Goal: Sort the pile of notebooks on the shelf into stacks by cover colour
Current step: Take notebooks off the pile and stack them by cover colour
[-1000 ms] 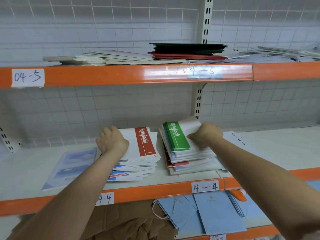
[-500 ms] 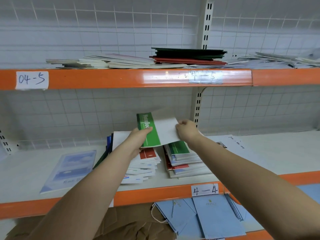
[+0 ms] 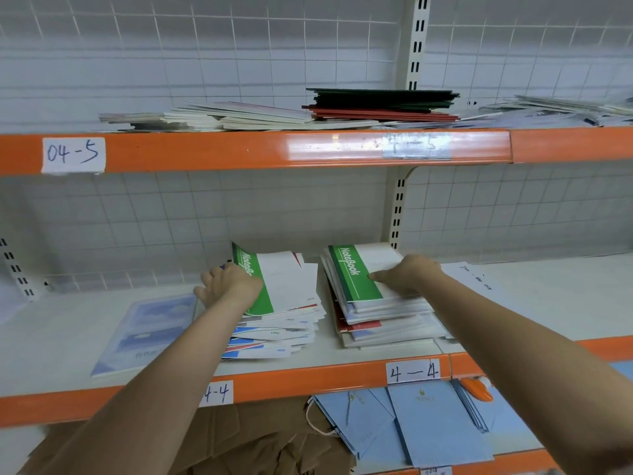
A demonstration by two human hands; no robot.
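The left hand hides the green notebook's spine edge; lower covers are buried.

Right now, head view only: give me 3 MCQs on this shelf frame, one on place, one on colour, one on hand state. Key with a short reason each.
1. Where does the pale blue booklet lie?
A. On the same shelf, left of both notebook stacks
B. On the right stack
C. On the shelf above

2. What colour is the band on the top notebook of the right stack?
A. Red
B. Blue
C. Green

3. What is the left hand doing?
A. Hanging idle off the shelf
B. Resting on the green notebook on the left stack
C. Holding the orange tool below

Key:
1 A: it lies flat on the 4-4 shelf, beside the left stack.
2 C: a green strip reading NoteBook.
3 B: the hand lies on that cover's left edge; the right hand rests on the right stack.
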